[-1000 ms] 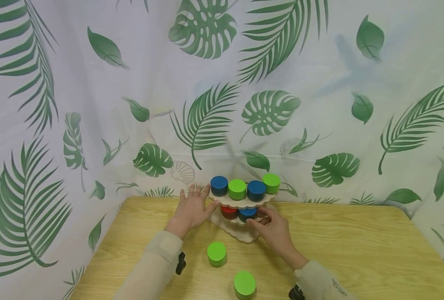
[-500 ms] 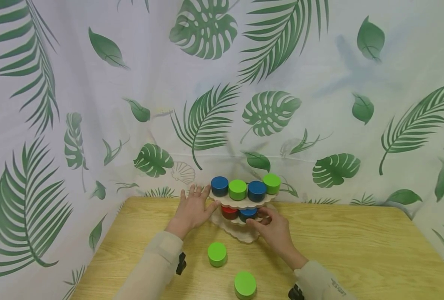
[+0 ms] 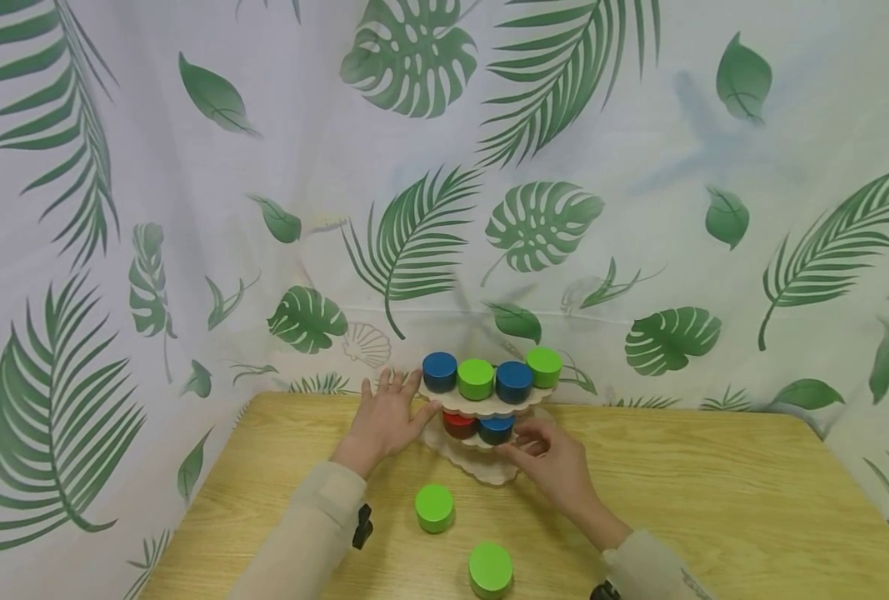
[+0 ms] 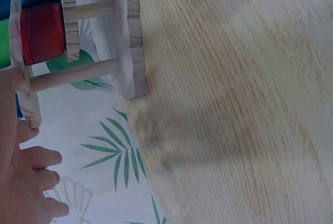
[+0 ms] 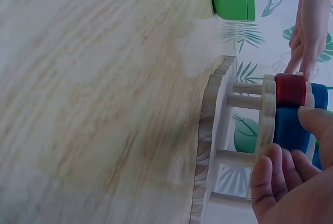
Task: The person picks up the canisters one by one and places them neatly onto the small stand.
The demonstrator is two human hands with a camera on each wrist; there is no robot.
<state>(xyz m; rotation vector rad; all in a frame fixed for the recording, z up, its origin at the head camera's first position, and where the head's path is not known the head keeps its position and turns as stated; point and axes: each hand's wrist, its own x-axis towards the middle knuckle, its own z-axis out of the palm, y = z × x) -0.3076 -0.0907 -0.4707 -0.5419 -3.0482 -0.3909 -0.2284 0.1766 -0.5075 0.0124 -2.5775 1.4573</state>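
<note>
A pale wooden tiered stand [image 3: 481, 467] with scalloped shelves is set at the table's back edge. On its top shelf sit a blue round tin [image 3: 440, 372], a green tin [image 3: 476, 380], a second blue tin [image 3: 514, 382] and another green tin [image 3: 544, 367]. The shelf below bears a red tin [image 4: 44, 31] beside a blue tin [image 5: 291, 128]. My left hand [image 3: 390, 421], fingers spread, touches the top shelf's left edge. By the lower blue tin's right side is my right hand [image 3: 556, 467], thumb and fingers loosely bent, tips right at the tin.
Two more green tins stand on the wooden table [image 3: 714, 500] in front of the stand: one green tin [image 3: 434, 508] between the forearms, another green tin [image 3: 491, 571] nearer me. A leaf-printed cloth [image 3: 639, 250] hangs close behind the table.
My right hand has drawn slightly right and toward me from the lower blue tin, its fingers loosening. The tin stays on the shelf. My left hand has not moved.
</note>
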